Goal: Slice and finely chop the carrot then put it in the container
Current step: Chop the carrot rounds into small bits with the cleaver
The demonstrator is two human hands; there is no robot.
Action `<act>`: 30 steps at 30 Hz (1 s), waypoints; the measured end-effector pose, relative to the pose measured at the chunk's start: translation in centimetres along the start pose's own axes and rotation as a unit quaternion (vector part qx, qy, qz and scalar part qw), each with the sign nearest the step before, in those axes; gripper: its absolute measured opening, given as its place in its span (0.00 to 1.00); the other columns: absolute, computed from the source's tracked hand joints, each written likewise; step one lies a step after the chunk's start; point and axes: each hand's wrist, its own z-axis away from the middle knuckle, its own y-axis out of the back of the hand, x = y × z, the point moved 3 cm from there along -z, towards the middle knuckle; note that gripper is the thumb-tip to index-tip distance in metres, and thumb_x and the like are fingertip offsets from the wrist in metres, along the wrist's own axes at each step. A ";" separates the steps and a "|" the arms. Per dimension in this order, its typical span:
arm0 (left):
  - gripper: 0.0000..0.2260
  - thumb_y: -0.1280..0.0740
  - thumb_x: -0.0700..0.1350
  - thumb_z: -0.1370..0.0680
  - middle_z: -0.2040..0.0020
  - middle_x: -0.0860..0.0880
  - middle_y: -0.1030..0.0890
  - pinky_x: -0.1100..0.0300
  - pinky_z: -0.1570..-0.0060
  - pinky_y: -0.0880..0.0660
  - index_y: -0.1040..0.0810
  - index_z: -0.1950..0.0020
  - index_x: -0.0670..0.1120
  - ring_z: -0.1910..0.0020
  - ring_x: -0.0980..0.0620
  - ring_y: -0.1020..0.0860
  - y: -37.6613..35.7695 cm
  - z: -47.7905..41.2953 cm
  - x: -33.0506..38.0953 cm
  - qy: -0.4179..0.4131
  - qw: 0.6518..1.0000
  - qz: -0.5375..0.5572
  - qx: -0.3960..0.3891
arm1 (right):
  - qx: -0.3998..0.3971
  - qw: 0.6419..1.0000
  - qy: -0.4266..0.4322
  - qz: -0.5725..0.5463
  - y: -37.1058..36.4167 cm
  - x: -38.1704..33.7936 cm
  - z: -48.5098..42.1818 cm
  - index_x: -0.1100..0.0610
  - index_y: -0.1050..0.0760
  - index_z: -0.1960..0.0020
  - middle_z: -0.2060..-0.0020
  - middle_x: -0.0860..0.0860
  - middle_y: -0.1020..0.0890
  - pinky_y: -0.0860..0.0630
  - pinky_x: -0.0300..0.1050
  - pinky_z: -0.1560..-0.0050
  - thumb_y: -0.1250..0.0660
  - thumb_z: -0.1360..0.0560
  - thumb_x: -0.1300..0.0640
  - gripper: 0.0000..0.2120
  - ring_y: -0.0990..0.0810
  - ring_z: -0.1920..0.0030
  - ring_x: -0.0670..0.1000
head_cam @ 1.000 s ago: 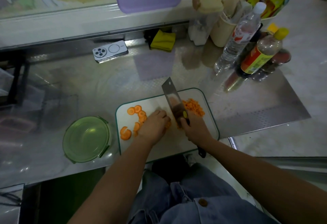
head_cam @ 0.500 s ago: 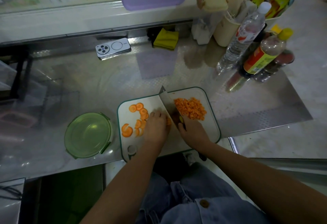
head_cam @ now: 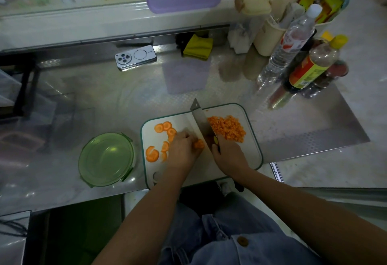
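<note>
Orange carrot slices (head_cam: 198, 144) sit bunched under the left hand (head_cam: 182, 150), whose curled fingers pin them to the white cutting board (head_cam: 250, 153). Just to their right stands the cleaver (head_cam: 200, 122), its handle gripped in the closed right hand (head_cam: 227, 154). To chop well, I judge the fingertips should stay tucked back from the edge while the blade works across the bunch. A pile of finely chopped carrot (head_cam: 227, 128) lies right of the blade; uncut rounds (head_cam: 163, 127) wait left of the left hand. Beside the board's left edge, the green container (head_cam: 106, 159) rests on the steel counter (head_cam: 104, 101).
</note>
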 end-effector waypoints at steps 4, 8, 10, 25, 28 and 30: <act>0.07 0.30 0.42 0.28 0.55 0.44 0.22 0.56 0.58 0.31 0.15 0.52 0.45 0.55 0.44 0.24 0.0 -0.5 0.4 0.026 1.000 -0.002 -0.004 | 0.006 1.000 0.000 -0.009 -0.4 -0.8 0.3 0.60 0.29 0.40 0.59 0.58 0.20 0.33 0.47 0.64 0.43 0.20 0.56 0.12 0.22 0.59 0.59; 0.07 0.31 0.41 0.27 0.54 0.42 0.23 0.58 0.58 0.36 0.15 0.53 0.43 0.54 0.43 0.25 -0.4 -0.5 0.1 0.035 0.999 -0.012 -0.006 | -0.006 1.000 -0.006 0.003 -1.2 -0.7 0.4 0.59 0.30 0.39 0.56 0.59 0.20 0.31 0.48 0.61 0.44 0.20 0.57 0.12 0.22 0.56 0.60; 0.06 0.30 0.41 0.27 0.55 0.42 0.23 0.57 0.58 0.35 0.15 0.54 0.42 0.54 0.43 0.25 -0.6 -0.6 0.1 0.032 0.999 -0.013 -0.007 | -0.006 1.000 -0.010 0.001 -1.5 -0.7 0.5 0.59 0.31 0.36 0.55 0.59 0.20 0.33 0.47 0.62 0.44 0.20 0.57 0.14 0.22 0.56 0.59; 0.13 0.34 0.38 0.27 0.48 0.42 0.21 0.50 0.54 0.27 0.22 0.43 0.44 0.49 0.42 0.24 -0.4 -0.5 0.5 0.038 0.999 -0.002 0.007 | -0.033 0.999 -0.012 0.028 -2.0 -1.3 -0.3 0.58 0.31 0.43 0.58 0.58 0.20 0.32 0.47 0.64 0.45 0.19 0.59 0.09 0.21 0.58 0.60; 0.11 0.34 0.40 0.26 0.48 0.42 0.22 0.52 0.53 0.28 0.19 0.44 0.44 0.49 0.42 0.24 -0.6 -0.3 0.6 0.023 0.999 -0.034 -0.017 | -0.039 0.999 -0.008 0.028 -2.0 -1.4 -0.5 0.59 0.31 0.43 0.58 0.59 0.20 0.32 0.47 0.64 0.45 0.20 0.59 0.08 0.21 0.58 0.60; 0.10 0.33 0.41 0.26 0.48 0.43 0.22 0.52 0.52 0.27 0.17 0.46 0.44 0.49 0.43 0.24 -0.6 -0.4 0.6 0.022 0.999 -0.038 -0.020 | -0.043 0.999 -0.010 0.029 -2.1 -1.4 -0.6 0.59 0.31 0.43 0.58 0.60 0.20 0.30 0.49 0.63 0.45 0.20 0.59 0.08 0.21 0.57 0.61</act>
